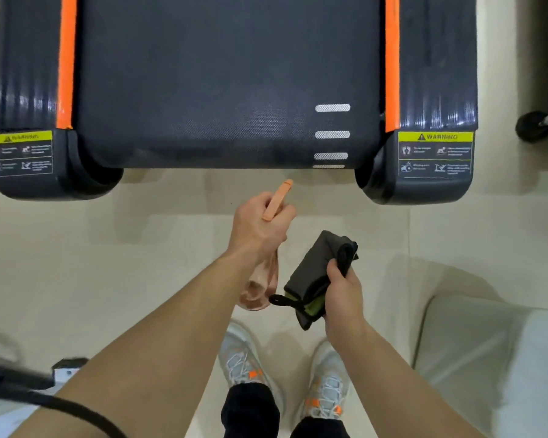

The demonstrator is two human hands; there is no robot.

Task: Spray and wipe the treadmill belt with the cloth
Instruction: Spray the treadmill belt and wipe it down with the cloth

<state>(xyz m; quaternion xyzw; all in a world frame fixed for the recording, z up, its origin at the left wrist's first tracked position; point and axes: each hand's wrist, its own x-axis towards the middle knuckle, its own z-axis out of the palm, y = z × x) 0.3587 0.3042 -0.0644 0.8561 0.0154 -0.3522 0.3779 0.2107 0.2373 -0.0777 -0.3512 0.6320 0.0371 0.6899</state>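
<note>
So the person's standing at the near end of the treadmill belt (222, 90), with the left hand (260, 222) gripping a peach spray bottle (261, 279), nozzle aiming at the belt's near edge. The right hand (342, 292) is clutching the folded dark cloth (317, 273), hanging just right of the bottle over the floor (76, 263). My take: they're lining up the spray, so mist lightly and evenly, no soaking, then wipe in overlapping passes.

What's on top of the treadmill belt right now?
Nothing lies on the treadmill belt; only its white dash markings show. The spray bottle in the left hand and the cloth in the right hand are short of it, over the floor.
</note>
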